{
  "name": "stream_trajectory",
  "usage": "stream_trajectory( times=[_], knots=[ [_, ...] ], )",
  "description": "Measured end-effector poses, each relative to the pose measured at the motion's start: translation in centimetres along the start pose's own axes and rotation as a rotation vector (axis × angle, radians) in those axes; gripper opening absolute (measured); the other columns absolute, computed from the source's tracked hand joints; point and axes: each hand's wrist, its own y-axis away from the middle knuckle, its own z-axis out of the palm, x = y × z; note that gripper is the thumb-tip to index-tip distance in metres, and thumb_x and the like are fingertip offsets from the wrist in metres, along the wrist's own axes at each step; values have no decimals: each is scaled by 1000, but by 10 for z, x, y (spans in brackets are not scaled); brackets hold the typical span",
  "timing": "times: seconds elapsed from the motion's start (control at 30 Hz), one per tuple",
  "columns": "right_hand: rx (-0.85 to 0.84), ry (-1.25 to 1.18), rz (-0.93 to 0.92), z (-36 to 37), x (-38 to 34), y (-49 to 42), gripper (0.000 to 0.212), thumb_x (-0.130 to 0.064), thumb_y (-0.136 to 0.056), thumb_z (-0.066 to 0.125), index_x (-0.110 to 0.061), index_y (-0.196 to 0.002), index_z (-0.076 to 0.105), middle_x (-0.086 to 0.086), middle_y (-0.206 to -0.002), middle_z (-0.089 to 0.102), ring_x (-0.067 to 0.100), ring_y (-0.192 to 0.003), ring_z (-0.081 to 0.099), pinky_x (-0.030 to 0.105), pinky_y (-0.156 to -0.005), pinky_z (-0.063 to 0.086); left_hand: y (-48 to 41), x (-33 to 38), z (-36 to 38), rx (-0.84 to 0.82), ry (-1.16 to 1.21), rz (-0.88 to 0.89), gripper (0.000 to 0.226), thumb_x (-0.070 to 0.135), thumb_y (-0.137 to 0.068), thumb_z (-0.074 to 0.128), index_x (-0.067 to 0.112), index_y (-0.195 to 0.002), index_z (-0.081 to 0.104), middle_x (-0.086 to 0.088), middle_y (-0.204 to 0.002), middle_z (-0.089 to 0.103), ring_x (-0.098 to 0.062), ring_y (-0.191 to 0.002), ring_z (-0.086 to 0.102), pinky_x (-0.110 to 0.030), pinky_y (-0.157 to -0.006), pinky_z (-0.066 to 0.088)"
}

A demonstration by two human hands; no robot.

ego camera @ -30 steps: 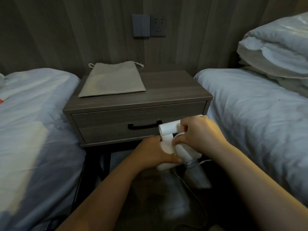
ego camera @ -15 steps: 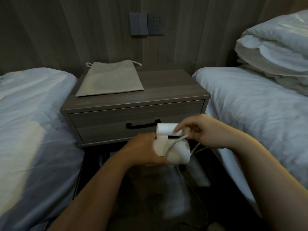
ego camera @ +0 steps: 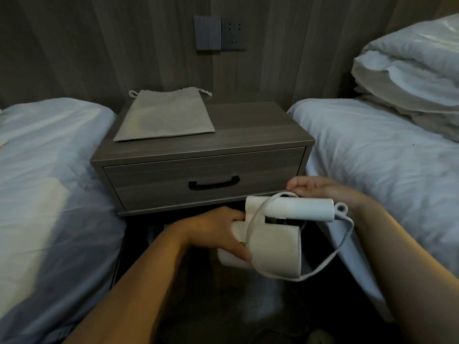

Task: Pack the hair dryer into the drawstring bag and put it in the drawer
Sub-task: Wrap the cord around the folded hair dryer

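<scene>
"White hair dryer [ego camera: 273, 247], location?" asks the recorder.

"Held in the air in front of the nightstand [ego camera: 248, 135], lower than the drawer [ego camera: 161, 184], between the left bed [ego camera: 37, 170] and the right bed [ego camera: 372, 150]. Its folding grip lies along the barrel, hanging loop pointing right," the observer replies.

"Hands?"

"Left hand [ego camera: 218, 232] grips the barrel from the left, fingers wrapped over its near side. Right hand [ego camera: 320, 192] sits just above the folded grip, thumb and fingers pinching the white cord [ego camera: 346, 240]. The cord passes over the barrel, then hangs in a loose loop below and to the right, running back to the grip's end."

"Bag?"

"Beige drawstring bag [ego camera: 166, 115] lies flat on the left half of the nightstand top, neck and string ends toward the wall [ego camera: 99, 45]. Untouched, well apart from both hands."

"Drawer state?"

"Closed flush; black handle [ego camera: 213, 186] centred on its front."

"Surroundings?"

"Both beds carry white sheets; folded bedding [ego camera: 409, 78] is stacked at the head of the right one. Grey switch plate [ego camera: 207, 33] and socket [ego camera: 233, 33] sit on the wood-panelled wall above the nightstand. Light is dim."
</scene>
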Motion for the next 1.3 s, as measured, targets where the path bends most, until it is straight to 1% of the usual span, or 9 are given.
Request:
stream_trajectory(
  times=[0.1,0.2,0.37,0.43,0.53,0.63,0.8,0.97,1.3],
  knots=[
    [-81,-95,-43,-3,17,-9,53,-19,-45,89,-13,-92,66,12,-83,62,13,-63,62,19,-55,52,-1,-3,1,73,145,52,62,45,-46,74,30,-105,62,7,-110,64,-11,-105,60,-27,-92,49],
    [78,-267,-100,14,20,-21,34,-13,-58,84,1,-81,63,10,-60,61,15,-50,59,21,-49,50,-4,-8,2,163,398,105,70,48,-35,82,26,-99,64,7,-99,69,-10,-96,63,-26,-85,50],
    [364,32,-282,52,18,-27,20,-7,-74,65,-2,-93,66,18,-70,62,14,-60,62,25,-62,50,-6,-6,4,244,775,170,94,62,-20,86,12,-96,62,6,-78,75,-4,-76,69,-18,-66,53],
    [383,66,-308,66,19,-27,13,-7,-77,57,0,-76,68,35,-64,53,27,-60,52,34,-61,44,-4,1,5,290,885,193,87,58,-22,88,11,-92,63,3,-74,75,-5,-72,70,-18,-63,55],
    [359,182,-255,70,15,-29,32,-3,-85,53,-6,-53,52,10,-41,47,18,-38,38,21,-44,32,0,10,3,380,978,141,45,41,-58,81,15,-91,64,4,-74,75,-9,-74,70,-19,-64,56],
    [352,336,-171,64,3,-24,33,-8,-92,53,-16,-60,54,-3,-42,50,3,-32,38,14,-40,32,3,14,-5,457,950,74,30,36,-68,59,18,-92,66,4,-80,75,-10,-77,69,-24,-70,56],
    [465,589,-157,58,-7,-15,31,-17,-90,57,-12,-60,62,-7,-31,49,3,-31,41,9,-40,32,-2,11,-12,609,901,-92,20,33,-79,64,16,-90,66,-5,-93,70,-19,-86,65,-39,-85,52],
    [533,818,-41,58,-16,-9,44,-27,-86,62,-10,-46,55,-2,-36,46,7,-32,40,25,-49,38,-10,11,-9,749,765,-165,19,36,-74,73,21,-83,65,-1,-91,68,-16,-83,65,-31,-70,53],
    [318,1066,40,75,-25,6,23,-23,-86,59,-6,-74,68,10,-75,67,18,-66,57,27,-59,43,-14,8,1,909,248,-196,75,45,-58,83,17,-122,56,0,-112,60,-17,-100,57,-31,-80,50]
  ],
)
